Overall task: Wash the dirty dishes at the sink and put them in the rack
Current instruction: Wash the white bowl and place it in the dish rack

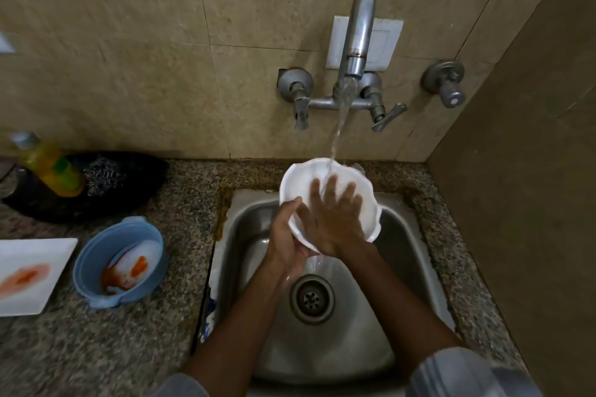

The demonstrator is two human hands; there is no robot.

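2 stained dishes (117, 263) beside sink (416, 235)

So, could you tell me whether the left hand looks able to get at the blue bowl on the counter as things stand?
Probably yes, once freed. The left hand now grips the rim of the white plate under the running water, so it is occupied. The blue bowl sits on its side of the sink, with nothing visibly between them.

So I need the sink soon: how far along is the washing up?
Early on, by the look of it. Nothing shows as finished, and no rack is in view. In hand: the left hand grips a white scalloped plate under the running tap while the right hand rubs its face. Left: the blue bowl holding a sauce-stained dish and the stained square white plate wait on the counter.
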